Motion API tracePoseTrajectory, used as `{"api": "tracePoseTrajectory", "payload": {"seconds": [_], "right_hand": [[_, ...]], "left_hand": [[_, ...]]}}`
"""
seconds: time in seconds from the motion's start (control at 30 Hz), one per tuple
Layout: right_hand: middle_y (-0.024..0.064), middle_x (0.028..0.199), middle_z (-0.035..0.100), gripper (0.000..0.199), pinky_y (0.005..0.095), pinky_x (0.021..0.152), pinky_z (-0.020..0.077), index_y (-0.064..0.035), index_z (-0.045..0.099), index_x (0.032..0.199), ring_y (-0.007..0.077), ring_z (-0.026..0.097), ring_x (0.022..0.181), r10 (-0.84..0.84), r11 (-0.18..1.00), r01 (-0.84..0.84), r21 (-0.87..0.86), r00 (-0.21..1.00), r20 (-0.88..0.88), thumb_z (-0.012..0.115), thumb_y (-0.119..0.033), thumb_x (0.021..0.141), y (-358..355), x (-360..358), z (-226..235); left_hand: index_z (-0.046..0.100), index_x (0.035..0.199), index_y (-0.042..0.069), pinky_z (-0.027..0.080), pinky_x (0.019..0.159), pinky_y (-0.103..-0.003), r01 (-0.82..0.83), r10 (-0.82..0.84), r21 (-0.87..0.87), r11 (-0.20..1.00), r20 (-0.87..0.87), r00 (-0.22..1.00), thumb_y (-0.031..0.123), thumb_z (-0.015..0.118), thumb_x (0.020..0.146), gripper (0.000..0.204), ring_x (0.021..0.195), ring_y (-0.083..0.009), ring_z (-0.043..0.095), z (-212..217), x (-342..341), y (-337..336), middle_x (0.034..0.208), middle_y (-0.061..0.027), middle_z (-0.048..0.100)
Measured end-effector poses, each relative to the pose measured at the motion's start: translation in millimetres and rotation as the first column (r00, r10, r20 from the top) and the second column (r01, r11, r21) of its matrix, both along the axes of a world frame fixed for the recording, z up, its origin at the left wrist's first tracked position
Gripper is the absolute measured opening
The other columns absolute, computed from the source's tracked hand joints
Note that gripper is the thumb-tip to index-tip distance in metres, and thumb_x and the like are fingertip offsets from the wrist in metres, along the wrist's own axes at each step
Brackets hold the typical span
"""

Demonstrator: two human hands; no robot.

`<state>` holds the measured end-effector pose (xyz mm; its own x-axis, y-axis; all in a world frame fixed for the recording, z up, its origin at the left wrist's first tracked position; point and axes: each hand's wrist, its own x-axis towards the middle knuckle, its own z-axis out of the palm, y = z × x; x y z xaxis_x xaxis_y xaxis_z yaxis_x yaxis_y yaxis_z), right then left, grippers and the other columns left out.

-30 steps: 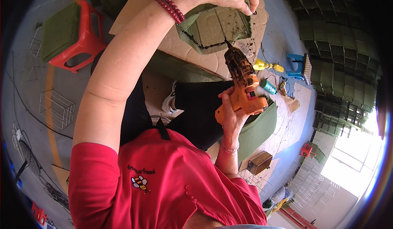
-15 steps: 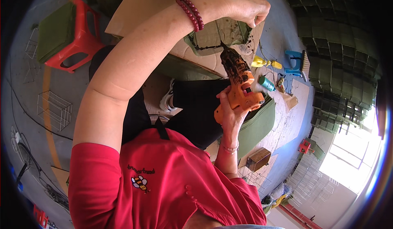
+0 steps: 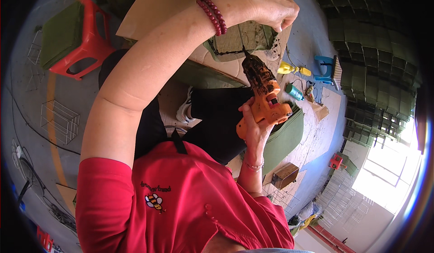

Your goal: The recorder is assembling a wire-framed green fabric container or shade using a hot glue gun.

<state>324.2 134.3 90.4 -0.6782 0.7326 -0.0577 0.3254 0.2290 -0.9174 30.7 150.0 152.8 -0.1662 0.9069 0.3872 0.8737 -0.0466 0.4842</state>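
Note:
An orange glue gun [image 3: 262, 95], its front half crusted with dark residue, is in my right hand [image 3: 257, 128], whose fingers wrap the grip. The thin nozzle points up at the near edge of a green mesh piece [image 3: 226, 43] lying on cardboard. Dark material runs along that mesh edge. My left arm reaches across the mesh, and my left hand [image 3: 273, 10] is closed in a pinch at its right corner. The fingers hide the exact hold.
A cardboard-topped surface [image 3: 144, 11] is in front of me. Green-covered blocks [image 3: 285, 140] are stacked beside my right arm. A red stool [image 3: 90, 49] bears a green stack at left. At right are a yellow bottle [image 3: 294, 69], a teal can [image 3: 294, 91] and a blue stool [image 3: 323, 70].
The glue gun's nozzle has shifted very slightly left along the near mesh edge. My left hand has hardly moved.

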Motion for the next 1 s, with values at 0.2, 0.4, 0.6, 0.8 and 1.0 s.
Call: {"api": "tracePoseTrajectory", "payload": {"seconds": [0.2,0.4,0.6,0.8,1.0], "right_hand": [[0.0065,0.091,0.06,0.037,0.0277,0.074,0.052,0.0019,0.051,0.117,0.0153,0.063,0.079,-0.007,0.999,0.006,-0.032,1.0,-0.009,0.07,-0.001,0.085,0,-7,1],[0.0066,0.093,0.06,0.037,0.0281,0.074,0.0522,0.0011,0.051,0.117,0.0153,0.063,0.079,-0.023,1.0,0.023,0.002,1.0,0.019,0.069,0.001,0.085,-4,0,3],[0.0058,0.094,0.06,0.036,0.0283,0.073,0.0525,0.0003,0.052,0.116,0.0151,0.063,0.08,-0.066,0.996,0.069,0.065,0.997,-0.034,0.069,0.002,0.084,-4,1,-4],[0.0058,0.099,0.062,0.04,0.0282,0.079,0.0515,-0.0008,0.051,0.118,0.0144,0.063,0.088,-0.104,0.994,0.105,0.021,0.994,-0.033,0.072,0.001,0.083,-4,3,-7],[0.0054,0.103,0.062,0.046,0.0283,0.083,0.0503,-0.0017,0.047,0.121,0.0139,0.062,0.095,-0.107,0.994,0.107,-0.032,0.994,0.003,0.074,-0.001,0.083,-4,4,-5]], "left_hand": [[0.075,0.087,0.005,0.057,0.078,-0.033,0.005,-0.005,-0.008,1.0,-0.026,1.0,0.01,0.077,0.078,0.011,0.086,-0.0217,0.071,-1,1,1,0.089,-0.0093,0.074],[0.076,0.087,0.005,0.057,0.076,-0.033,0.002,-0.002,-0.05,0.999,0.005,1.0,0.01,0.078,0.078,0.011,0.085,-0.0215,0.072,2,1,-1,0.09,-0.0093,0.075],[0.076,0.088,0.005,0.057,0.075,-0.034,0.004,-0.005,-0.027,1.0,-0.04,0.999,0.009,0.077,0.078,0.011,0.084,-0.0214,0.072,-2,1,5,0.088,-0.0096,0.075],[0.076,0.087,0.004,0.057,0.075,-0.034,-0.01,0.01,-0.003,1.0,0.017,1.0,0.009,0.078,0.077,0.011,0.084,-0.0214,0.072,-1,0,2,0.09,-0.0096,0.075],[0.077,0.087,0.004,0.057,0.073,-0.035,0.029,-0.028,0.016,0.999,-0.051,0.998,0.009,0.079,0.075,0.013,0.084,-0.0224,0.072,-2,-1,3,0.089,-0.0103,0.075]]}}
